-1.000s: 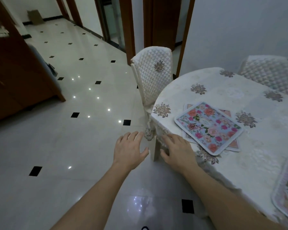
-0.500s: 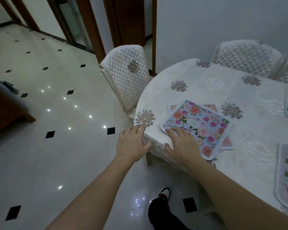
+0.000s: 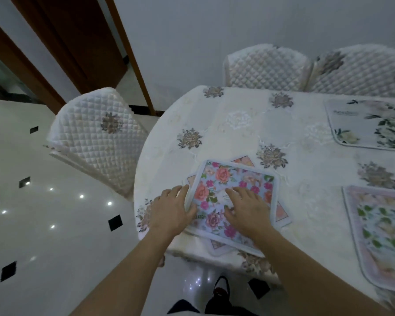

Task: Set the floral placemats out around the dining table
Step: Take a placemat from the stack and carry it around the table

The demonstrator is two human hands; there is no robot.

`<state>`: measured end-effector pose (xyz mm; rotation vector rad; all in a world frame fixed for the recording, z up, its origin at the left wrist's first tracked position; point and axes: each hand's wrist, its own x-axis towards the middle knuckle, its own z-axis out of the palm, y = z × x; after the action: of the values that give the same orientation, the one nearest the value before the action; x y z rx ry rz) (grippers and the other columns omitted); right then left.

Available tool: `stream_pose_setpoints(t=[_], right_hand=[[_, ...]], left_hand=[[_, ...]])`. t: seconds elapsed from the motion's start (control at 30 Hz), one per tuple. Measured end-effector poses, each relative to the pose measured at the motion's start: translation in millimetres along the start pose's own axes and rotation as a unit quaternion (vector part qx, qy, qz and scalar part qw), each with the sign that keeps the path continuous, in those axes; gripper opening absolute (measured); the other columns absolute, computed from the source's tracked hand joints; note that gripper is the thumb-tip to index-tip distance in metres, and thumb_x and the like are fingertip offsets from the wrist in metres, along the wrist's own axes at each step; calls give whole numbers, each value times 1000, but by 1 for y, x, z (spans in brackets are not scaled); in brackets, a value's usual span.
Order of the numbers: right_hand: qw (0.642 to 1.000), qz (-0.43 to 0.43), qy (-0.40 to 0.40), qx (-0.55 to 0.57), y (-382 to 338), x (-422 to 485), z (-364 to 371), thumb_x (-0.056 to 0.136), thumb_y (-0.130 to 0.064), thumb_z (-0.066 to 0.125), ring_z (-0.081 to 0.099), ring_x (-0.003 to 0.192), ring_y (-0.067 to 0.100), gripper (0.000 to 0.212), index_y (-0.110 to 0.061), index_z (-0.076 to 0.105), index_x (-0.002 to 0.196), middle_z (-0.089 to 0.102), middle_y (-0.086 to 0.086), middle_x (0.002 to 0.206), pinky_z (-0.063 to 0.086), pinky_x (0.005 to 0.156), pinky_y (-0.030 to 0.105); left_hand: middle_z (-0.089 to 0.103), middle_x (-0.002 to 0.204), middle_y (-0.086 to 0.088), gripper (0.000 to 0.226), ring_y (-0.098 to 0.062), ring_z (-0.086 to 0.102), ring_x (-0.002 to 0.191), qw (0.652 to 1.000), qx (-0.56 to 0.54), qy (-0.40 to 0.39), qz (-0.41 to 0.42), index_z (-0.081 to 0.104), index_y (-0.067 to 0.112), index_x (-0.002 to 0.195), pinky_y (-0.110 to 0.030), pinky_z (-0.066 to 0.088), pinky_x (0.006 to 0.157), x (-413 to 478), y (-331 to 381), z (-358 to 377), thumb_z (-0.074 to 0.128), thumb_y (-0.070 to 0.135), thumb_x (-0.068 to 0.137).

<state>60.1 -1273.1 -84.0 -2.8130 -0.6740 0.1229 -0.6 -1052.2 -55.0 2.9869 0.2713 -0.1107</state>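
Observation:
A light-blue placemat with pink and orange roses (image 3: pixel 234 185) lies on top of a small stack at the near edge of the dining table (image 3: pixel 233 124). A peach-coloured placemat (image 3: pixel 281 213) peeks out beneath it. My left hand (image 3: pixel 172 209) grips the top mat's left edge, thumb over the border. My right hand (image 3: pixel 249 209) lies flat on the mat's middle, fingers spread. A pale placemat with green leaves (image 3: pixel 383 233) lies at the right edge of the table. Another white-flowered placemat (image 3: pixel 367 124) lies at the far right.
The table wears a cream embroidered cloth. Quilted cream chairs stand at the left (image 3: pixel 96 137) and along the far side (image 3: pixel 267 67), (image 3: pixel 356 69). My foot (image 3: pixel 219 295) shows below on the glossy tiled floor. A dark wooden door frame (image 3: pixel 132 53) stands behind.
I have stepped up to the table. My right hand slid from the cloth's edge onto the middle of the top placemat, and my left hand moved from the table's rim to the mat's left edge.

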Motion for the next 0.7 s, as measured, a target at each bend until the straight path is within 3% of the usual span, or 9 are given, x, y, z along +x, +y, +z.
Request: stream_pose_setpoints(t=[0.2, 0.47, 0.57, 0.7], right_hand=[[997, 79, -2, -27, 33, 0, 1, 82, -43, 58, 58, 112, 28, 53, -18, 56, 129, 62, 7, 126, 49, 90, 43], [971, 238, -3, 4, 66, -20, 10, 90, -49, 46, 51, 120, 27, 60, -22, 34, 142, 52, 6, 133, 45, 97, 43], [956, 291, -18, 7, 74, -21, 18, 91, -53, 46, 54, 108, 28, 59, -19, 38, 139, 54, 10, 124, 50, 86, 41], [928, 363, 0, 86, 78, -21, 34, 87, -51, 60, 51, 95, 29, 55, -13, 50, 126, 52, 13, 107, 50, 75, 41]], left_hand=[[51, 144, -3, 65, -29, 52, 123, 999, -2, -35, 38, 39, 22, 147, -43, 47, 95, 46, 8, 16, 47, 57, 93], [62, 122, -6, 59, -27, 59, 103, 996, -84, -30, 16, 55, 17, 130, -40, 52, 80, 88, 4, 51, 55, 60, 89], [58, 110, -11, 59, -29, 54, 99, 992, -118, -41, -23, 57, 11, 120, -40, 50, 77, 98, 2, 65, 61, 59, 85], [51, 112, -13, 59, -28, 48, 100, 986, -150, -58, -49, 55, 10, 115, -41, 48, 83, 103, 3, 78, 65, 58, 83]])
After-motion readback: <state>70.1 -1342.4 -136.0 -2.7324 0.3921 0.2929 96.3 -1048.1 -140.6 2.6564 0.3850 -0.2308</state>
